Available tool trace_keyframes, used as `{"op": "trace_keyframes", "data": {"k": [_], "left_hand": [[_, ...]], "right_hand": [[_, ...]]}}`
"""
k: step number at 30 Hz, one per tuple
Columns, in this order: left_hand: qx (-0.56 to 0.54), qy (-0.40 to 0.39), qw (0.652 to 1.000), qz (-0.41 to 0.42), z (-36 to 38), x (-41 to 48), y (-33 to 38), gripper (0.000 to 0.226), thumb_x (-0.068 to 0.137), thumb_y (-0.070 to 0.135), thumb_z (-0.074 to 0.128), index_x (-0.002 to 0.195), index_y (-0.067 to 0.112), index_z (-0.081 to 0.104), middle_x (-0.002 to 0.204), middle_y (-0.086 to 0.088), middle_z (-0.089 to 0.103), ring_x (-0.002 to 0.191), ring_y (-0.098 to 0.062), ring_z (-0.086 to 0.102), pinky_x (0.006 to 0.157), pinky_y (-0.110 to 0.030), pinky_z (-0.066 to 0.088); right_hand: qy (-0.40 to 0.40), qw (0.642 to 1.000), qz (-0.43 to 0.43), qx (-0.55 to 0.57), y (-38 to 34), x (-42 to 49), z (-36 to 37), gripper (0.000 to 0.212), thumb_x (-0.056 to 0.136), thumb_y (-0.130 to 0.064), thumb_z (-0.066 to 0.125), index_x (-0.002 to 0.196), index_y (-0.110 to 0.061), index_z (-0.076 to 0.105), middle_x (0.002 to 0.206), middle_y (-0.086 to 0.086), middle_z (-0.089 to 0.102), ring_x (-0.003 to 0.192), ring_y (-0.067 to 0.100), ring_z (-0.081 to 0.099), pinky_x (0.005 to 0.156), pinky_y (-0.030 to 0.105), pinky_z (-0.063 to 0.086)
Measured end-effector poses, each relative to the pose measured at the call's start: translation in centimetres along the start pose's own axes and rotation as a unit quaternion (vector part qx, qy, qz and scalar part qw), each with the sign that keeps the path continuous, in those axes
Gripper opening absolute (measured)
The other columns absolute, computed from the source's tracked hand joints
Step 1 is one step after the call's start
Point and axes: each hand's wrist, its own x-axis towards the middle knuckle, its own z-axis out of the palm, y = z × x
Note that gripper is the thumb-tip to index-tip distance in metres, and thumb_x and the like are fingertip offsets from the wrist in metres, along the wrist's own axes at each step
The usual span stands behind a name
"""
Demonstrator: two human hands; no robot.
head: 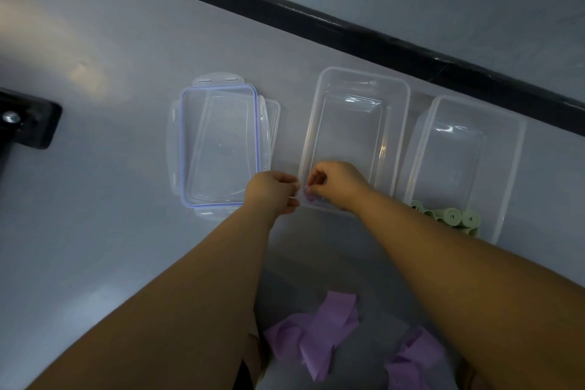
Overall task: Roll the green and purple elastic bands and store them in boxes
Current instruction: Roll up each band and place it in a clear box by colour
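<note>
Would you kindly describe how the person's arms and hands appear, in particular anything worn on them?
Both arms are bare as far as the view reaches: no sleeve covers the left forearm or the right forearm. The left hand and right hand wear no gloves, and no watch, bracelet or ring shows on the sides facing the camera.

The purple roll (pixel 307 198) is mostly hidden by fingers (pixel 316 177) (loose purple bands (pixel 408 367) cut off below).
</note>
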Motion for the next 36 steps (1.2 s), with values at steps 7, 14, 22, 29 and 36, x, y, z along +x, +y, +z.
{"op": "trace_keyframes", "data": {"k": [7, 14, 22, 29, 36], "left_hand": [[0.012, 0.010, 1.000, 0.010, 0.3, 0.1, -0.1, 0.026, 0.091, 0.010, 0.057, 0.116, 0.005, 0.061, 0.096, -0.011, 0.062, 0.073, -0.017, 0.061, 0.073, -0.028, 0.053], [0.024, 0.006, 1.000, 0.001, 0.4, 0.0, 0.1, 0.025, 0.092, 0.013, 0.056, 0.115, 0.004, 0.061, 0.096, -0.013, 0.063, 0.076, -0.020, 0.062, 0.080, -0.033, 0.055], [0.011, 0.018, 0.999, -0.025, -0.2, -1.6, -0.5, 0.024, 0.095, 0.013, 0.050, 0.113, 0.001, 0.059, 0.095, -0.015, 0.061, 0.076, -0.024, 0.062, 0.077, -0.035, 0.055], [0.142, -0.012, 0.988, -0.057, 0.4, -4.9, -4.7, 0.017, 0.090, 0.016, 0.051, 0.082, 0.008, 0.063, 0.092, -0.019, 0.066, 0.086, -0.033, 0.066, 0.088, -0.045, 0.054], [0.261, -0.081, 0.962, -0.012, 2.7, -8.3, -7.1, 0.025, 0.089, 0.018, 0.057, 0.109, 0.006, 0.065, 0.112, -0.018, 0.066, 0.104, -0.033, 0.062, 0.091, -0.038, 0.049]], "right_hand": [[-0.009, 1.000, 0.001, -0.001, -0.1, -0.2, -0.1, 0.012, 0.080, -0.022, 0.071, 0.086, -0.020, 0.061, 0.089, -0.002, 0.061, 0.083, 0.014, 0.054, 0.070, 0.026, 0.040], [0.011, 1.000, -0.011, -0.026, 0.0, 0.0, -0.1, 0.015, 0.081, -0.022, 0.069, 0.094, -0.015, 0.065, 0.103, 0.005, 0.063, 0.088, 0.017, 0.056, 0.073, 0.027, 0.042], [0.153, 0.975, -0.161, -0.014, 0.9, -3.9, -0.1, 0.015, 0.089, -0.028, 0.058, 0.093, -0.014, 0.062, 0.088, -0.004, 0.049, 0.077, 0.009, 0.047, 0.068, 0.023, 0.041], [-0.145, 0.935, -0.214, -0.244, 6.7, -12.9, 5.9, 0.049, 0.087, -0.032, 0.057, 0.132, -0.016, 0.046, 0.138, 0.011, 0.042, 0.122, 0.027, 0.045, 0.099, 0.034, 0.037], [-0.145, 0.920, -0.108, -0.349, 8.7, -13.1, 10.1, 0.044, 0.090, -0.010, 0.045, 0.133, -0.014, 0.041, 0.141, 0.011, 0.035, 0.129, 0.028, 0.035, 0.100, 0.038, 0.033]]}}
